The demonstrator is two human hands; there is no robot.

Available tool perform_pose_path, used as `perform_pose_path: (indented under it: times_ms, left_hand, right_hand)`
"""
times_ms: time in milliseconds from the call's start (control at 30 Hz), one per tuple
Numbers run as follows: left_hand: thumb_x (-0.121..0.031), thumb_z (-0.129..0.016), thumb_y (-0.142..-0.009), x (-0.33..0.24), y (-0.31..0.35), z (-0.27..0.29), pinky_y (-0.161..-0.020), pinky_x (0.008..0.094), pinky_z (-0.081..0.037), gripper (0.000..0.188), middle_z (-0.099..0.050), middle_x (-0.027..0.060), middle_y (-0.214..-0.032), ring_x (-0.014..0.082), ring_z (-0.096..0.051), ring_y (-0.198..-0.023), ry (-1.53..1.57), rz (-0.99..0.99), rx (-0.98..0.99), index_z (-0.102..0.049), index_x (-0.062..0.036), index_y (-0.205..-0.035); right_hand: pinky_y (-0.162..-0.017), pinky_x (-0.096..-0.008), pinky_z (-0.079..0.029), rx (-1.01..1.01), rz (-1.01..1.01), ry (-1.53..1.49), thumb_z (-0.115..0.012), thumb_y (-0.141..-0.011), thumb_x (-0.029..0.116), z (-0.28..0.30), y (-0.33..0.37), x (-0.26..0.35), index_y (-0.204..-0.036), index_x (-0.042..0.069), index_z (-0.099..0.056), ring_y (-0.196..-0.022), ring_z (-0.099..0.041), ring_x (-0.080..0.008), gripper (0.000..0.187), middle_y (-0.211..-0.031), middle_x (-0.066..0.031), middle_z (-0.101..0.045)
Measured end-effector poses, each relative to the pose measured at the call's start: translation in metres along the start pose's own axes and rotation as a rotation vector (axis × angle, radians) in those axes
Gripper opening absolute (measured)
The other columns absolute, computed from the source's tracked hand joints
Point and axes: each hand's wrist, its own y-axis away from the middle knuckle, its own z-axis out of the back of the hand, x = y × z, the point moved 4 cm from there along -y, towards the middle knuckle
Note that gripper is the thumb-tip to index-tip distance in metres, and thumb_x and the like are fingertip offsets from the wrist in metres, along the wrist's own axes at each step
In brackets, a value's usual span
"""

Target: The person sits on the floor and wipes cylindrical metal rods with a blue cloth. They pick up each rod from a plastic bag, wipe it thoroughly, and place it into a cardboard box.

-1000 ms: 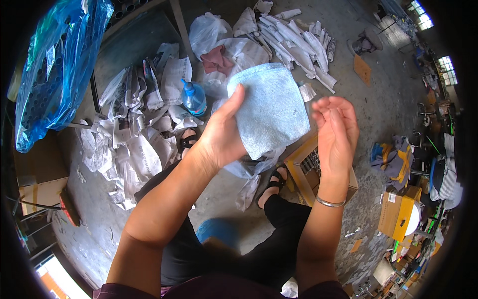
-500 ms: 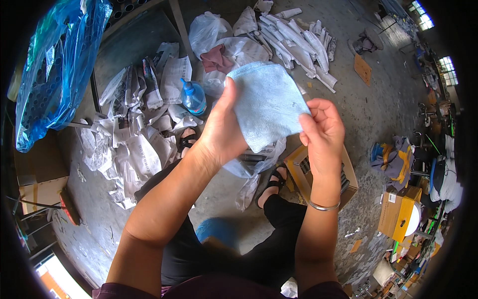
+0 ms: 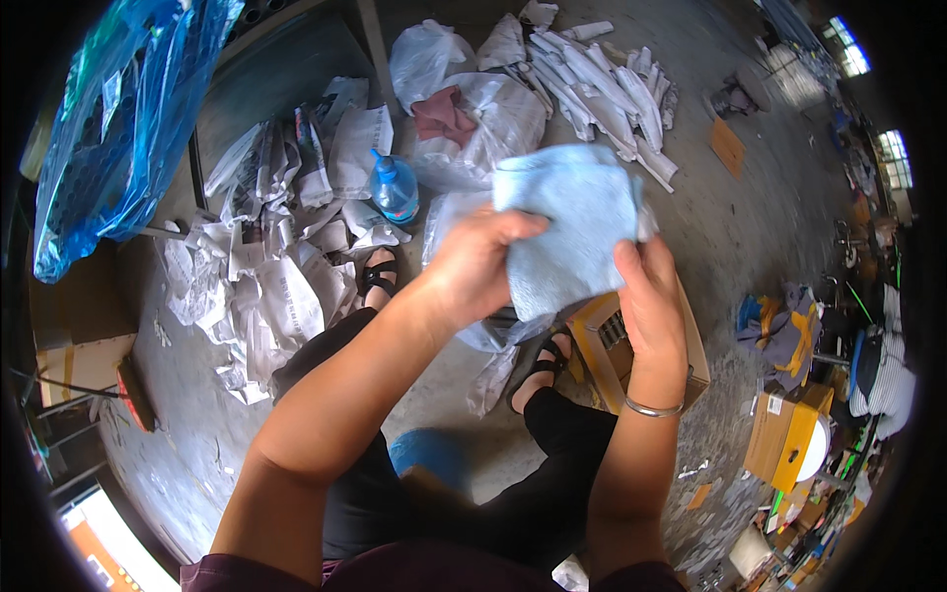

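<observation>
my left hand (image 3: 475, 261) grasps the near-left side of a soft, pale blue cloth (image 3: 572, 232), thumb pressed flat on its napped face and fingers behind. my right hand (image 3: 653, 296) pinches its right edge, thumb in front; the far fingers are blurred. the cloth hangs in the air between my palms, a rounded square with layered edges showing at the right. a smooth metal bangle (image 3: 653, 408) circles my right wrist. below, near that wrist, sits an open cardboard box (image 3: 695, 360) with stiff straight walls and dark ribbed pieces inside. left of the cloth stands a glossy blue bottle (image 3: 395, 192), upright beside a heap of crinkled printed paper (image 3: 286, 296). beyond lie filmy plastic bags (image 3: 429, 64), a wrinkled dull-red rag (image 3: 444, 113) and tight paper rolls (image 3: 602, 94). rough concrete floor (image 3: 730, 296) gives my right elbow open room sideways; leftward, the paper crowds closer.
</observation>
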Motion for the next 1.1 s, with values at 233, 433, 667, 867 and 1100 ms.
perform_pose_path:
  times_ms: [233,433,667,867,1100]
  left_hand:
    - [-0.010,-0.057,-0.083,-0.005,-0.003,0.005,-0.085,0.0326,-0.047,0.036,-0.063,0.0115,-0.104,0.0204,-0.060,-0.097,-0.697,-0.155,-0.236,-0.054,0.0022,-0.117]
    - [-0.011,-0.061,-0.080,-0.026,0.004,0.005,-0.088,0.0361,-0.045,0.048,-0.057,0.0172,-0.113,0.0282,-0.056,-0.106,-1.063,-0.603,-0.423,-0.042,0.0013,-0.123]
    - [-0.005,-0.061,-0.076,-0.030,0.009,-0.006,-0.082,0.0396,-0.047,0.035,-0.060,0.0198,-0.095,0.0360,-0.060,-0.091,-1.108,-0.651,-0.333,-0.050,0.0022,-0.109]
    - [-0.009,-0.060,-0.080,-0.052,0.012,-0.005,-0.069,0.0397,-0.048,0.026,-0.063,0.0139,-0.072,0.0330,-0.063,-0.076,-0.929,-0.565,-0.405,-0.053,-0.0001,-0.103]
    - [-0.008,-0.059,-0.081,-0.090,0.020,0.017,-0.060,0.0398,-0.046,0.020,-0.060,0.0159,-0.064,0.0325,-0.062,-0.064,-0.696,-0.642,-0.463,-0.054,0.0016,-0.098]
  right_hand:
    - [-0.091,-0.0325,-0.044,-0.065,-0.108,-0.012,-0.064,-0.084,0.004,-0.009,0.001,-0.012,-0.124,0.000,-0.051,-0.105,-0.056,-0.0176,0.042,-0.114,-0.0080,-0.060]
    - [-0.093,-0.0355,-0.045,-0.149,-0.098,-0.060,-0.062,-0.085,0.002,-0.008,-0.015,-0.025,-0.125,0.000,-0.050,-0.108,-0.055,-0.0208,0.042,-0.119,-0.0107,-0.057]
    - [-0.094,-0.0338,-0.041,-0.051,-0.248,0.448,-0.061,-0.089,0.021,-0.024,-0.042,-0.091,-0.125,0.002,-0.050,-0.110,-0.052,-0.0163,0.043,-0.120,-0.0059,-0.055]
    - [-0.089,-0.0343,-0.041,-0.109,-0.285,0.560,-0.058,-0.092,0.025,-0.039,-0.097,-0.190,-0.115,-0.002,-0.057,-0.103,-0.052,-0.0165,0.036,-0.107,-0.0081,-0.062]
    - [-0.073,-0.0403,-0.046,0.269,0.230,0.997,-0.057,-0.089,0.018,-0.184,-0.225,-0.190,-0.101,0.000,-0.059,-0.084,-0.061,-0.0334,0.022,-0.095,-0.0216,-0.062]
